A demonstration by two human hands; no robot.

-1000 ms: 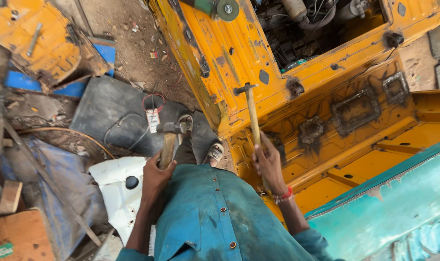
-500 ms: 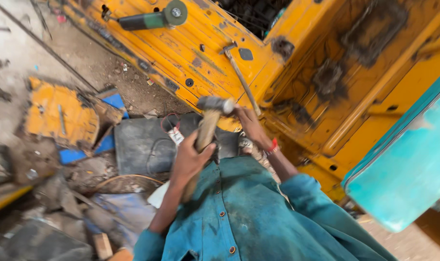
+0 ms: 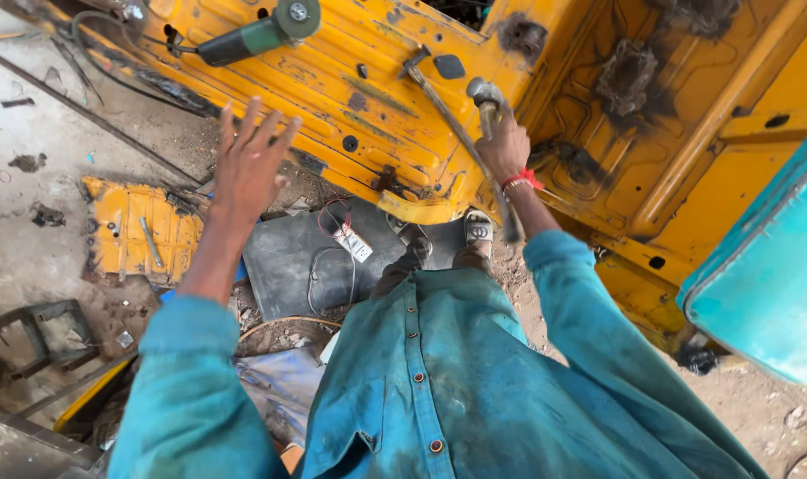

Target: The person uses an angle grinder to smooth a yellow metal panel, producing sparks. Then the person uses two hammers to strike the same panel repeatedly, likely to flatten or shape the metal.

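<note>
Up near the top of the head view, the right hand (image 3: 503,146) is closed in a fist around the handle of a hammer (image 3: 485,96), and a second long tool, a slim metal bar (image 3: 456,133), seems to lie under the same grip, though the pictures do not settle whether the fingers pinch both. The hammer's steel head shows just above the knuckles, pointing up and away toward the yellow vehicle body (image 3: 377,98); its handle runs down through the fist. The bar's long axis slants from a hooked end at the upper left, lying against the yellow panel, down to the right past the wrist toward the sandalled foot (image 3: 479,229).

By my judgement the hammer is head-heavy and stiff, so a hold low on the handle gives swing, while this hold close under the head gives control. The bar looks rigid, thin and rather smooth, likely to twist in the palm unless held near its middle.

The left hand (image 3: 251,160) is spread wide open, fingers fanned, holding nothing, raised over the ground short of the panel. A green angle grinder (image 3: 252,34) rests on the yellow body beyond it.
</note>
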